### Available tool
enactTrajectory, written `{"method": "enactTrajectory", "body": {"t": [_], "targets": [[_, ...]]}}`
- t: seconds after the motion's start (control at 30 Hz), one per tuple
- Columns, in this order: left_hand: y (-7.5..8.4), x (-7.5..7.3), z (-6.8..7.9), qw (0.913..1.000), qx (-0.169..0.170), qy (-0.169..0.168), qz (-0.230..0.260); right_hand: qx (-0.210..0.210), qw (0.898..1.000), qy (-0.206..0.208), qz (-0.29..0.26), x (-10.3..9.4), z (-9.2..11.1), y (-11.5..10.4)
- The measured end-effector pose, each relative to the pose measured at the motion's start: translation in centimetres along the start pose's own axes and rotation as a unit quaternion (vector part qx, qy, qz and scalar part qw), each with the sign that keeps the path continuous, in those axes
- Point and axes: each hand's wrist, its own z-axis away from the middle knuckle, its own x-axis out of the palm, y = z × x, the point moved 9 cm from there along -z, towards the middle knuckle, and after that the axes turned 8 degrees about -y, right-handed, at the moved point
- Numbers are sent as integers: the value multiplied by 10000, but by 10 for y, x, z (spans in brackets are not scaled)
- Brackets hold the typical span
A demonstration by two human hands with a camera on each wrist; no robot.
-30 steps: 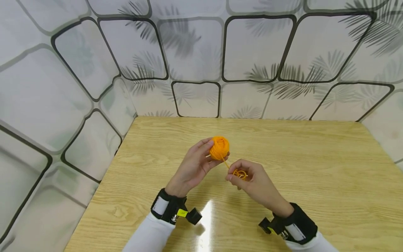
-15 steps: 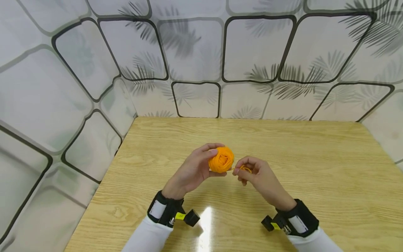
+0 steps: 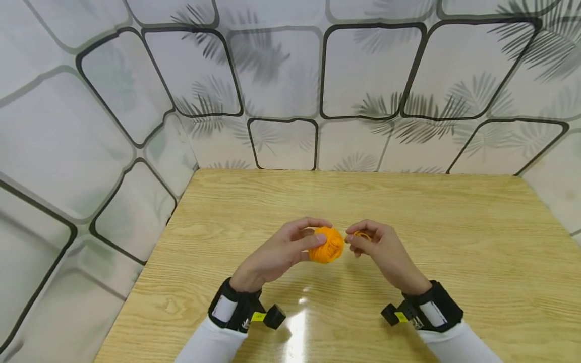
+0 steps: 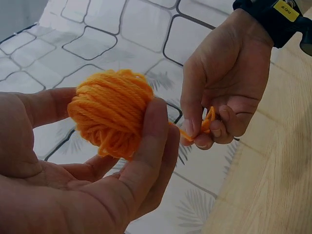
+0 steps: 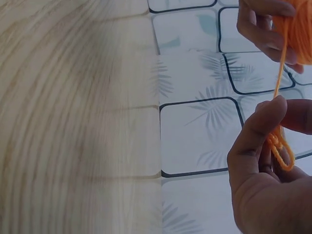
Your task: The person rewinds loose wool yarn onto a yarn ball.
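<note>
An orange ball of yarn (image 3: 331,247) is held up over the table between the thumb and fingers of my left hand (image 3: 281,251). In the left wrist view the wound strands of the ball (image 4: 112,109) show plainly, with fingers on both sides. My right hand (image 3: 388,252), just to the right, pinches the loose yarn strand (image 5: 280,78) between thumb and fingertips. A short length runs from the ball to that pinch. Looped slack of the yarn (image 5: 282,153) hangs inside the curled right fingers, partly hidden by them.
The wooden table (image 3: 227,212) lies beneath both hands. Behind it and along its left side stands a pale covering (image 3: 281,70) with dark outlines and leaf prints. Each wrist wears a black strap with a small camera (image 3: 274,316).
Both hands have shifted right and the yarn ball has come lower, turning in the left fingers. My right hand keeps its pinch on the strand and has risen slightly.
</note>
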Motion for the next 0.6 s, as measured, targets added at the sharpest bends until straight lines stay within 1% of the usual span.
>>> {"method": "enactTrajectory", "body": {"t": [0.17, 0.33, 0.47, 0.6], "targets": [[-3, 4, 1, 9976, -174, -179, -646, -123, 9999, 66, -38, -7, -4, -3], [-6, 6, 1, 9899, -328, -217, -1365, -249, 9996, 133, -17, -13, -7, -10], [-8, 7, 0, 9804, -422, -136, -1920, -417, 9990, 157, -3, -15, -8, -21], [-12, 3, 1, 9719, -645, 77, -2264, -498, 9988, 29, 11, -12, -7, -32]]}}
